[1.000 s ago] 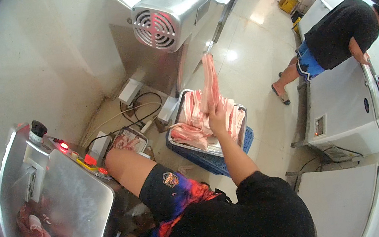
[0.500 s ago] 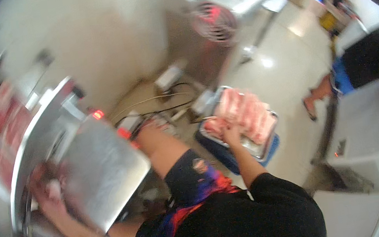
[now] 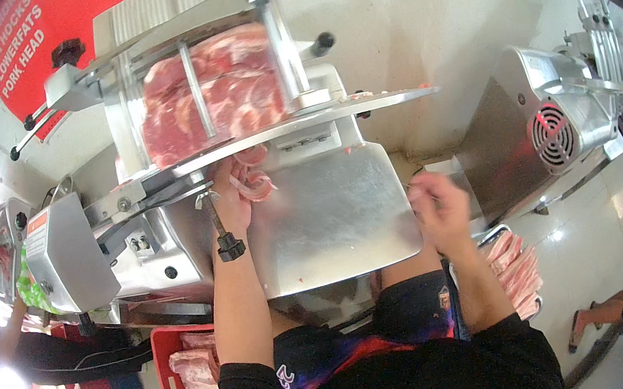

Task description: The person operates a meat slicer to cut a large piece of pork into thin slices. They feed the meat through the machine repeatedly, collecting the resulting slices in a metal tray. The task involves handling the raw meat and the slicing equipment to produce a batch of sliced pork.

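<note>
A metal meat slicer stands before me, a block of raw red meat (image 3: 211,89) held behind its upright bars. Below the long blade edge, my left hand (image 3: 231,198) holds a few thin meat slices (image 3: 253,177); its fingers are partly hidden by them and the machine. The smooth metal slicer table (image 3: 339,218) lies to the right of that hand. Just past this table's right edge is my right hand (image 3: 441,207), its fingers curled with nothing visible in them. Beneath my right forearm, striped meat slices (image 3: 517,268) fill a tray partly hidden by the arm.
A red crate (image 3: 168,377) with meat pieces stands low at my left. Another metal machine with a round vent (image 3: 552,133) stands at the right. A black knob (image 3: 231,247) juts over my left forearm. Other people show at the far left and far right.
My view has swung left toward the slicer. The right hand has left the tray of slices and come up beside the slicer table. My left hand remains below the blade.
</note>
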`<action>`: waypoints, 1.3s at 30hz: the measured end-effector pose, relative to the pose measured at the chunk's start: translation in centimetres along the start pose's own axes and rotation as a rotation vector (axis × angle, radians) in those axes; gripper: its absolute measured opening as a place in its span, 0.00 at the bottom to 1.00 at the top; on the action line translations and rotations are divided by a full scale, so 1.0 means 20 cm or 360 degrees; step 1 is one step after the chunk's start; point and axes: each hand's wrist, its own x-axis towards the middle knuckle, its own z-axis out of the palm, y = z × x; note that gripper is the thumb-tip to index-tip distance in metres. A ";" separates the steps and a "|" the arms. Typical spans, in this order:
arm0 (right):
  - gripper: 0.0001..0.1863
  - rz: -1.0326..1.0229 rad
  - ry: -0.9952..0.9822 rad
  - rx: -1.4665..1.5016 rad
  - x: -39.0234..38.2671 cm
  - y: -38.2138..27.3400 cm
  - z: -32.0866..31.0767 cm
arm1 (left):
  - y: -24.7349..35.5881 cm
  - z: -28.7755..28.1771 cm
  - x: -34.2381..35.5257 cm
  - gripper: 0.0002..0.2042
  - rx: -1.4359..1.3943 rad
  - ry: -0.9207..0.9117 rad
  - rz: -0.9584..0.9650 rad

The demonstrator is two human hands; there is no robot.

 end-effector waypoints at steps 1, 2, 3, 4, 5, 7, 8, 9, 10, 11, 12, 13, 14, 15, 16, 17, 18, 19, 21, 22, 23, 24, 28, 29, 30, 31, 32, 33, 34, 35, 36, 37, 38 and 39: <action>0.09 -0.0277 -0.0161 -0.0009 0.04 -0.05 0.09 | -0.04 -0.02 0.02 0.15 -0.0085 0.0001 -0.0091; 0.10 -0.0585 -0.0297 -0.0131 0.02 -0.25 0.30 | -0.01 -0.15 0.03 0.15 -0.0178 -0.0059 -0.0056; 0.13 -0.0814 -0.0473 -0.0310 0.05 -0.32 0.41 | -0.02 -0.15 0.02 0.15 -0.0196 -0.0044 -0.0020; 0.16 -0.1039 -0.0640 -0.0467 0.07 -0.38 0.52 | -0.03 -0.15 0.01 0.16 -0.0189 -0.0024 0.0020; 0.16 -0.1143 -0.0726 -0.0594 0.10 -0.45 0.62 | -0.02 -0.14 0.00 0.16 -0.0213 0.0031 -0.0008; 0.16 -0.1335 -0.0716 -0.0828 0.14 -0.53 0.81 | -0.01 -0.19 0.01 0.16 -0.0293 -0.0115 -0.0039; 0.15 -0.1432 -0.0626 -0.0926 0.15 -0.52 0.94 | 0.00 -0.26 0.03 0.16 -0.0333 -0.0199 -0.0054; 0.14 -0.1534 -0.0541 -0.0996 0.17 -0.51 1.01 | 0.05 -0.31 0.04 0.15 -0.0337 -0.0454 -0.0194; 0.14 -0.1547 -0.0513 -0.1052 0.17 -0.50 1.04 | 0.04 -0.34 0.03 0.15 -0.0187 -0.0301 -0.0161; 0.14 -0.1558 -0.0494 -0.1129 0.18 -0.48 1.05 | 0.06 -0.27 -0.02 0.14 -0.0059 -0.0154 -0.0134; 0.13 -0.1574 -0.0479 -0.1203 0.18 -0.47 1.07 | 0.08 -0.21 -0.06 0.13 0.0066 0.0001 -0.0106; 0.14 -0.1548 -0.0470 -0.1208 0.19 -0.46 1.07 | 0.09 -0.18 -0.07 0.11 0.0069 0.0058 -0.0098; 0.14 -0.1521 -0.0466 -0.1209 0.19 -0.46 1.07 | 0.08 -0.20 -0.07 0.11 0.0025 0.0040 -0.0069; 0.15 -0.1493 -0.0461 -0.1212 0.18 -0.46 1.07 | 0.05 -0.23 -0.06 0.10 -0.0019 0.0022 -0.0040; 0.15 -0.1464 -0.0448 -0.1193 0.19 -0.46 1.07 | 0.04 -0.25 -0.05 0.10 -0.0064 0.0002 -0.0011; 0.15 -0.1415 -0.0435 -0.1170 0.20 -0.47 1.07 | 0.04 -0.26 -0.06 0.09 -0.0080 0.0018 -0.0083; 0.16 -0.1367 -0.0422 -0.1148 0.20 -0.46 1.06 | 0.05 -0.26 -0.07 0.09 -0.0096 0.0033 -0.0154; 0.16 -0.1387 -0.0425 -0.1136 0.19 -0.46 1.06 | 0.05 -0.26 -0.07 0.09 -0.0113 0.0046 -0.0226; 0.18 -0.1438 -0.0412 -0.1097 0.19 -0.45 1.06 | 0.03 -0.30 -0.04 0.09 -0.0217 0.0041 -0.0192; 0.18 -0.1413 -0.0413 -0.1093 0.19 -0.44 1.06 | 0.01 -0.31 -0.03 0.08 -0.0269 0.0038 -0.0174; 0.18 -0.1398 -0.0411 -0.1084 0.19 -0.44 1.07 | -0.01 -0.33 -0.01 0.08 -0.0318 0.0114 -0.0133; 0.19 -0.1383 -0.0410 -0.1073 0.19 -0.44 1.07 | -0.02 -0.35 0.00 0.08 -0.0367 0.0191 -0.0090; 0.16 -0.1470 -0.0614 -0.1179 0.14 -0.43 0.98 | -0.04 -0.39 0.02 0.08 -0.0569 0.0287 -0.0061; 0.15 -0.1431 -0.0684 -0.1168 0.13 -0.44 0.97 | -0.02 -0.40 -0.01 0.09 -0.0589 0.0071 -0.0097; 0.14 -0.1391 -0.0755 -0.1156 0.12 -0.45 0.96 | 0.00 -0.38 -0.01 0.09 -0.0590 0.0172 -0.0124; 0.14 -0.1350 -0.0754 -0.1132 0.11 -0.45 0.96 | 0.01 -0.36 -0.01 0.10 -0.0591 0.0273 -0.0151; 0.15 -0.1311 -0.0750 -0.1101 0.12 -0.45 0.97 | 0.03 -0.33 -0.01 0.10 -0.0586 0.0376 -0.0174; 0.15 -0.1271 -0.0745 -0.1072 0.12 -0.45 0.98 | 0.04 -0.31 -0.02 0.11 -0.0580 0.0299 -0.0129; 0.16 -0.1256 -0.0697 -0.1035 0.11 -0.45 0.98 | 0.05 -0.29 -0.04 0.11 -0.0573 0.0222 -0.0085; 0.16 -0.1248 -0.0647 -0.0993 0.11 -0.45 0.99 | 0.07 -0.28 -0.04 0.11 -0.0566 0.0147 -0.0033; 0.16 -0.1240 -0.0598 -0.0952 0.11 -0.46 0.99 | 0.05 -0.30 -0.03 0.11 -0.0576 0.0148 -0.0017; 0.16 -0.1211 -0.0595 -0.0957 0.11 -0.46 1.00 | 0.02 -0.32 -0.01 0.11 -0.0587 0.0149 -0.0001; 0.16 -0.1184 -0.0590 -0.0966 0.10 -0.46 1.00 | 0.02 -0.33 0.00 0.11 -0.0600 0.0146 0.0015; 0.17 -0.1156 -0.0585 -0.0975 0.10 -0.45 1.01 | 0.00 -0.33 0.01 0.11 -0.0550 0.0127 0.0069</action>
